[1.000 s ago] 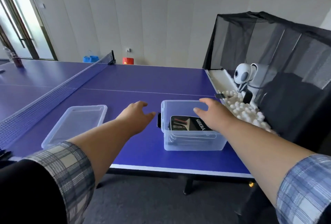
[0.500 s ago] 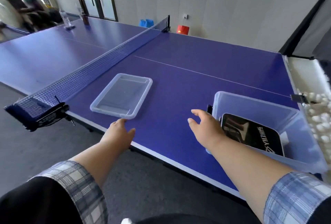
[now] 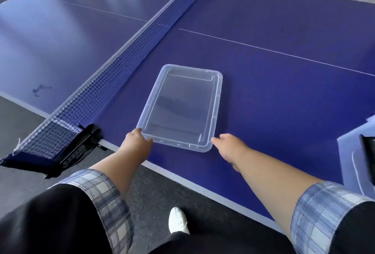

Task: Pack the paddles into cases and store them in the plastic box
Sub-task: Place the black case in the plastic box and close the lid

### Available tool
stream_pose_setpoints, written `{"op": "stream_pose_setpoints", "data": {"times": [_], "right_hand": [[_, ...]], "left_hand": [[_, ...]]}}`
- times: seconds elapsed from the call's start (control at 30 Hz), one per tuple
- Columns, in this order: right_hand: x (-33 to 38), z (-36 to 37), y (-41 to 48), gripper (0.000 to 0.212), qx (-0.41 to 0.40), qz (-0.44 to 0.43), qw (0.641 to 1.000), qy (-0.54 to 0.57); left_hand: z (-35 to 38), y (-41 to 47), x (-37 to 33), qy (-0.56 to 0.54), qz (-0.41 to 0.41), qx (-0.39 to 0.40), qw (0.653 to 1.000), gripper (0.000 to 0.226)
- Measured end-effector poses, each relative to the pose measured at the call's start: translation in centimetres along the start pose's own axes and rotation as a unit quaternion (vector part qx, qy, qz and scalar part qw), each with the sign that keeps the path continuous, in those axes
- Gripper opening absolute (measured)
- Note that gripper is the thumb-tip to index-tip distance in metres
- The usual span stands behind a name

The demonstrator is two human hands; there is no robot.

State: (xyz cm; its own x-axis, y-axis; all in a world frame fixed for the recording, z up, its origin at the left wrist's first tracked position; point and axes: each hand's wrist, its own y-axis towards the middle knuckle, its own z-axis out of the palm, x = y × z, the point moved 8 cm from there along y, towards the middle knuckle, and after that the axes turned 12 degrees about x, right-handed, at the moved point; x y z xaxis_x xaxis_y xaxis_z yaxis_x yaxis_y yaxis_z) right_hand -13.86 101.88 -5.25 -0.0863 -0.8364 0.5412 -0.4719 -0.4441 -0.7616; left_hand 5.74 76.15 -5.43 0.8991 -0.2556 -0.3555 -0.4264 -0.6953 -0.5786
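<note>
i see the clear rectangular plastic lid (image 3: 180,109) lying flat, long axis pointing away; my left hand (image 3: 138,142) and right hand (image 3: 229,145) touch its near corners, grip state unclear.

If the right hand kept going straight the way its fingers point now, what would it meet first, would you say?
The right hand points at the near right corner of the clear lid, with its fingertips about at the rim, so it would probably meet that corner first; whether they already touch is unclear.

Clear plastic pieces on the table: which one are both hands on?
The flat lid beside the net: the left hand and right hand touch its near corners. The plastic box, at the right edge, is untouched.
</note>
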Motion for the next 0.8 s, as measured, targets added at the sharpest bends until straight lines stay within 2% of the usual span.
{"op": "stream_pose_setpoints", "data": {"times": [0.13,0.23,0.3,0.4,0.47,0.57,0.63,0.73,0.8], "right_hand": [[1.5,1.8,4.1,0.060,-0.027,0.050,0.995,0.083],[1.7,2.6,5.8,0.066,-0.073,0.077,0.988,0.116],[1.9,3.1,6.5,0.068,-0.084,0.096,0.982,0.143],[1.9,3.3,6.3,0.061,-0.082,0.134,0.967,0.198],[1.6,2.9,5.7,0.047,-0.075,0.135,0.961,0.227],[1.5,0.8,4.6,0.019,-0.095,0.107,0.964,0.224],[1.4,-1.2,3.2,0.010,-0.111,0.093,0.964,0.223],[0.2,-5.6,0.0,0.017,-0.162,0.047,0.955,0.243],[-1.3,-8.6,-2.8,0.023,-0.194,0.012,0.939,0.284]], "left_hand": [[-0.7,5.9,0.5,0.003,-0.009,0.027,1.000,0.046],[-0.1,9.0,0.4,0.052,-0.014,0.032,0.998,0.031],[0.2,9.9,0.1,0.064,-0.026,0.031,0.997,0.030],[-0.3,10.4,0.6,0.032,-0.076,0.017,0.996,0.049],[-1.0,10.4,0.8,0.011,-0.088,0.013,0.996,0.055],[-2.0,9.6,-0.6,-0.107,-0.019,-0.007,0.994,0.050],[-2.0,8.2,-2.2,-0.183,0.010,0.014,0.983,0.045],[-1.0,5.1,-5.5,-0.304,0.023,0.066,0.950,0.035],[-0.4,2.3,-8.9,-0.326,0.045,0.081,0.941,0.032]]}}
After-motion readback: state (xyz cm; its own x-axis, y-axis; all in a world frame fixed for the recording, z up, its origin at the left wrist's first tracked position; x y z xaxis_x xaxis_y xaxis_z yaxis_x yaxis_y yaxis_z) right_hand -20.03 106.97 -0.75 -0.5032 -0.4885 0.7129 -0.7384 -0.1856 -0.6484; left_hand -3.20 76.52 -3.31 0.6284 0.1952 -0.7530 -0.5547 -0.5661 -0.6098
